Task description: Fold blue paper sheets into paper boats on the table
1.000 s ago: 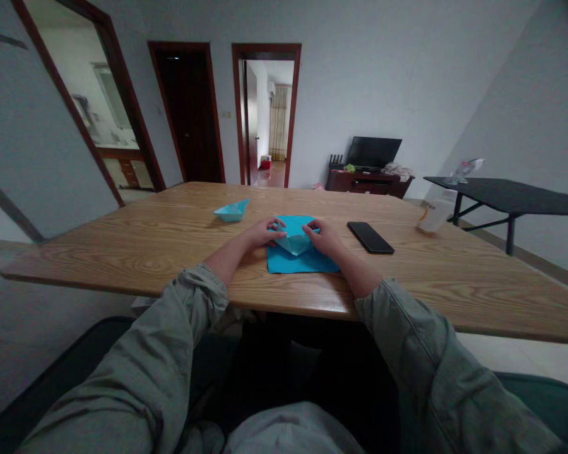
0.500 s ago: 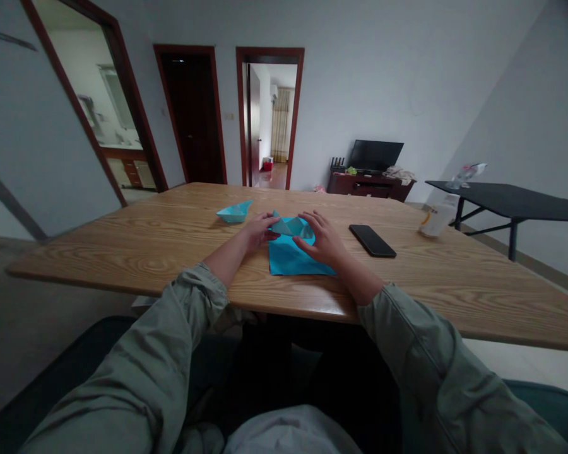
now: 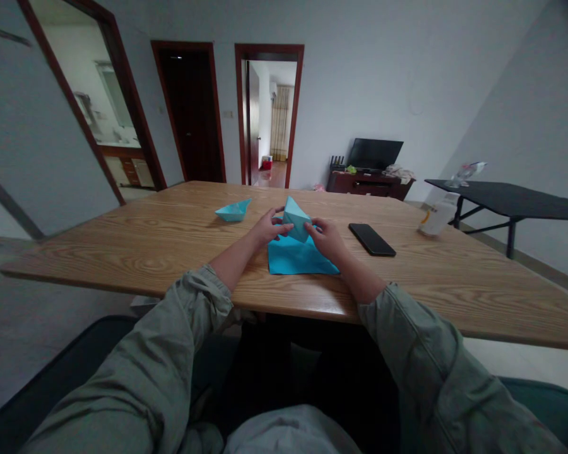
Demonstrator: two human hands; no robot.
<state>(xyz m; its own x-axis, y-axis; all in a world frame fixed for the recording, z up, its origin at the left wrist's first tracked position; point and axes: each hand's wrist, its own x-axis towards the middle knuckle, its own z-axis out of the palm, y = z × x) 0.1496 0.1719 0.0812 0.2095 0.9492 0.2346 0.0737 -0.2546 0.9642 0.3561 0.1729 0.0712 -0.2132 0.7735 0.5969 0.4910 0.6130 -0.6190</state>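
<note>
So both hands were busy with one folded piece of light blue paper (image 3: 297,219), held up at a tilt with a pointy corner on top. The right hand (image 3: 324,234) had its lower right edge in a narrow pinch, thumb and fingertips close together. The left hand (image 3: 271,227) had the left side, fingers a bit spread but on the paper. All this was just above a brighter blue sheet (image 3: 303,260) lying flat on the wooden desk (image 3: 170,258). A little paper boat (image 3: 234,211), also light blue, sat beyond the left hand, well apart from the sheet. Off to the right were a black phone (image 3: 372,239) and, farther over, a translucent container (image 3: 438,217).
</note>
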